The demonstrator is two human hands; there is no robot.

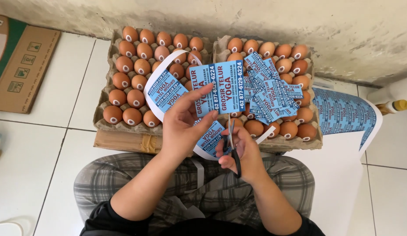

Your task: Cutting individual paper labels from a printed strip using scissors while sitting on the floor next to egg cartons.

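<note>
Two hands: left hand [182, 126] pinches label strip [218, 87], right hand [243, 150] grips scissors [232, 146].

Left hand [183, 126] pinches with fingers extended; right hand [240, 150] is curled closed, forearms converging.

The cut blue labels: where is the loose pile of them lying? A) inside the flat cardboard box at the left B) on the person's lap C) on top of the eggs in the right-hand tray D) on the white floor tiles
C: the pile of cut blue labels lies spread over the brown eggs in the right-hand egg tray, beyond the left hand holding a strip of labels and the right hand working the scissors.
</note>
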